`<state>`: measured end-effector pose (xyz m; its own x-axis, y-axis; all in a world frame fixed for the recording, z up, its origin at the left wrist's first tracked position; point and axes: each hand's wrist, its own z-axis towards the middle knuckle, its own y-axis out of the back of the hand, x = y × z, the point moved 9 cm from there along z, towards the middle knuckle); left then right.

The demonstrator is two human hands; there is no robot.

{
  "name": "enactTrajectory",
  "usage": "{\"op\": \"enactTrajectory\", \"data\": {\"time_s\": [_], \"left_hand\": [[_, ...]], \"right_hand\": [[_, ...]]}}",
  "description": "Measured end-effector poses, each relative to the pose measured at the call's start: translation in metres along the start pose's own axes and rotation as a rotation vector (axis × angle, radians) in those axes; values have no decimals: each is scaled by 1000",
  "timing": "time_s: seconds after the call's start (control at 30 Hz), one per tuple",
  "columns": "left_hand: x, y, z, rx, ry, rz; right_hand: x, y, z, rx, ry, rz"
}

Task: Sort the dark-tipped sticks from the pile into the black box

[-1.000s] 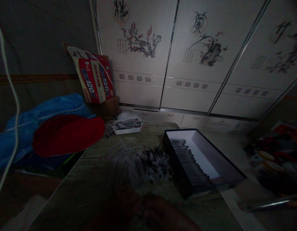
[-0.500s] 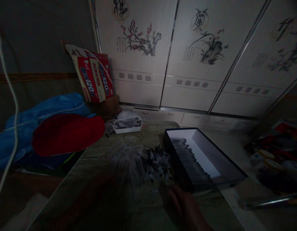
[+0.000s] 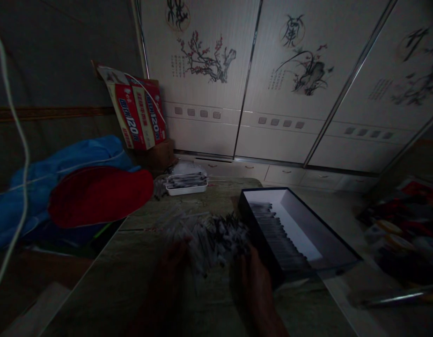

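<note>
A loose pile of clear plastic pen barrels (image 3: 198, 234) and small black-and-clear pen parts (image 3: 232, 234) lies on the table. My left hand (image 3: 174, 260) is at the near left edge of the pile, its fingertips against the barrels. Dim light and blur hide how those fingers are bent. At the pile's near right edge is my right hand (image 3: 254, 271), thumb and fingers apart around the small parts, with nothing visible held. Just right of it stands a dark-rimmed box (image 3: 309, 224) with a white inside. Pens (image 3: 277, 234) lie in a row along its left side.
A white tray (image 3: 186, 189) full of thin pen-like sticks sits at the table's far edge, beside a clear bag (image 3: 160, 186). Blue cloth (image 3: 72, 157) and a red oval item (image 3: 100, 195) are at the left. A red carton (image 3: 137, 112) stands behind, before sliding wardrobe doors (image 3: 198, 135).
My left hand has moved forward and right onto the pile's edge. My right hand has shifted slightly forward to the small parts. The box and tray stay put.
</note>
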<state>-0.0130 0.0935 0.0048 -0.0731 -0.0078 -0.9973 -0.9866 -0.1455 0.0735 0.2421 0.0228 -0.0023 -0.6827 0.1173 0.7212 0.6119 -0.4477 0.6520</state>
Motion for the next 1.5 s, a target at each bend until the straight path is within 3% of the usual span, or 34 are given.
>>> {"op": "enactTrajectory", "data": {"time_s": [0.13, 0.3, 0.57, 0.77, 0.93, 1.13, 1.5], "left_hand": [[5, -3, 0, 36, 39, -51], [10, -2, -1, 43, 60, -79], [19, -1, 1, 52, 54, -2], [16, -1, -1, 55, 52, 39], [8, 0, -3, 33, 50, 12], [7, 1, -3, 34, 36, 20], [2, 0, -4, 38, 22, 32]], "right_hand": [[25, -28, -6, 208, 95, 259], [46, -74, -13, 482, 57, 588], [42, -92, -22, 558, -11, 769], [33, -87, -22, 456, -79, 805], [31, -67, -17, 247, 44, 646], [38, -69, -16, 329, 137, 546], [35, -59, -14, 211, 177, 460]]}}
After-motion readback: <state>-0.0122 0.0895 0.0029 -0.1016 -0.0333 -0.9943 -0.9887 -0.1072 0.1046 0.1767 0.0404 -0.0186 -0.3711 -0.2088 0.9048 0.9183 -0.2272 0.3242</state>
